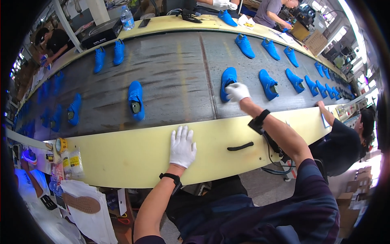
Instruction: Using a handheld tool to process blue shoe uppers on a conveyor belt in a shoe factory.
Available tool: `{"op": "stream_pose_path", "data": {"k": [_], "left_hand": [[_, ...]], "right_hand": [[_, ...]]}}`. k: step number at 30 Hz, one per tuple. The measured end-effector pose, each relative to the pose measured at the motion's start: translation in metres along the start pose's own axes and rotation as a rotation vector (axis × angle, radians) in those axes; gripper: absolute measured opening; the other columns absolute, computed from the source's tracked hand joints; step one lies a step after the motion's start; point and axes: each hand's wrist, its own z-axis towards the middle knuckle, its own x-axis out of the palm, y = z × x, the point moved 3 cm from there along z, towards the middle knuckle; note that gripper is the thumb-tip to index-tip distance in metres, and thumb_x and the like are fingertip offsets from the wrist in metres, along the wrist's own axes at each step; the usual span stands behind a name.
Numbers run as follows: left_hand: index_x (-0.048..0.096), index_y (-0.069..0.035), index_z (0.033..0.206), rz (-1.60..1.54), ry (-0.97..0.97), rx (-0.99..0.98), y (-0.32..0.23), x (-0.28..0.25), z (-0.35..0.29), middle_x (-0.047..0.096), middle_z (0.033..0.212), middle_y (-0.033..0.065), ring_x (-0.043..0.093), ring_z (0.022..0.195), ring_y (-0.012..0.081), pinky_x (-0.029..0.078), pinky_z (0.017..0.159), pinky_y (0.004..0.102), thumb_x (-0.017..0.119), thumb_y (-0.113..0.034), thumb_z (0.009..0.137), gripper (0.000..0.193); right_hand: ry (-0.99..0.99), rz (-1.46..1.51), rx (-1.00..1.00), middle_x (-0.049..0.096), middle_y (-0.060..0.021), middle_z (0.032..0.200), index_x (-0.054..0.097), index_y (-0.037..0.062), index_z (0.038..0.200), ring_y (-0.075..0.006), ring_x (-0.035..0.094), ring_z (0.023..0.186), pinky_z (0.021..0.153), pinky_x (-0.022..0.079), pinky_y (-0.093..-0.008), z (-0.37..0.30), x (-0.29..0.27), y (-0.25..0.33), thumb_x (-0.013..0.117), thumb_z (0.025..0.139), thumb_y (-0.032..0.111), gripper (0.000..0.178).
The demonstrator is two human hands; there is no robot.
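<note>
My left hand (183, 147), in a white glove, lies flat on the pale yellow work ledge (122, 150) with its fingers stretched out. It holds nothing. My right hand (237, 92), also gloved in white, reaches over the dark conveyor belt (170, 61). Its fingers are curled at the opening of a blue shoe (229, 76), which they partly cover. The grip's exact hold inside the shoe is hidden. To the left another blue shoe (135, 97) lies on the belt, and to the right a further blue shoe (267, 83) sits close by.
A black curved strip (240, 146) lies on the ledge near my right forearm. A yellow tape roll (61, 145) stands at the ledge's left end. Several blue shoes line the belt both ways. Across it are a black box (101, 33) and a water bottle (127, 18). Other people work around.
</note>
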Motion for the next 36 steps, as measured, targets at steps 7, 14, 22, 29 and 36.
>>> {"op": "stream_pose_path", "data": {"k": [7, 14, 22, 29, 36], "left_hand": [[0.053, -0.003, 0.146, 0.029, 0.019, -0.031, 0.0, -0.006, -0.001, 0.047, 0.158, 0.023, 0.036, 0.153, 0.0394, 0.023, 0.128, 0.0571, 0.066, -0.025, 0.092, 0.059], [0.055, -0.002, 0.144, 0.025, 0.05, -0.008, -0.018, -0.006, 0.013, 0.046, 0.159, 0.0228, 0.035, 0.154, 0.039, 0.021, 0.13, 0.0565, 0.065, -0.025, 0.093, 0.057], [0.05, -0.003, 0.15, 0.062, 0.06, -0.02, -0.008, 0.005, 0.004, 0.043, 0.163, 0.0223, 0.032, 0.156, 0.0393, 0.018, 0.131, 0.0563, 0.064, -0.028, 0.095, 0.062], [0.029, 0.008, 0.16, -0.762, 0.095, -0.248, -0.064, -0.002, -0.012, 0.04, 0.16, 0.0338, 0.036, 0.154, 0.0436, 0.028, 0.128, 0.0484, 0.071, -0.051, 0.096, 0.096], [0.023, 0.006, 0.162, -0.574, 0.131, -0.327, -0.062, -0.008, -0.056, 0.047, 0.151, 0.0342, 0.051, 0.141, 0.0461, 0.044, 0.117, 0.0482, 0.082, -0.03, 0.087, 0.102]], "right_hand": [[-0.078, -0.049, 0.18, 0.072, -0.0144, 0.116, 0.07, -0.0058, 0.123, -0.0284, 0.07, 0.091, 0.071, 0.055, -0.0423, 0.053, -0.023, -0.032, 0.084, 0.088, 0.046, 0.064], [-0.352, -0.174, 0.296, 0.069, -0.0202, 0.136, 0.06, -0.0023, 0.139, -0.0328, 0.07, 0.122, 0.103, 0.058, -0.0418, 0.093, 0.012, -0.052, 0.094, 0.073, 0.044, 0.088], [0.225, 0.458, 0.094, 0.074, -0.0171, 0.117, 0.069, -0.0037, 0.126, -0.0264, 0.074, 0.101, 0.089, 0.059, -0.0398, -0.075, 0.024, -0.032, 0.092, 0.079, 0.028, 0.061], [0.464, 0.159, -0.132, 0.073, -0.0191, 0.12, 0.063, -0.0073, 0.136, -0.0249, 0.07, 0.11, 0.098, 0.055, -0.037, -0.223, 0.038, -0.031, 0.071, 0.093, 0.022, 0.053], [0.56, 0.121, -0.263, 0.071, -0.0254, 0.131, 0.059, -0.0076, 0.141, -0.0337, 0.068, 0.124, 0.107, 0.052, -0.0389, -0.283, 0.065, -0.074, 0.061, 0.096, 0.01, 0.048]]}}
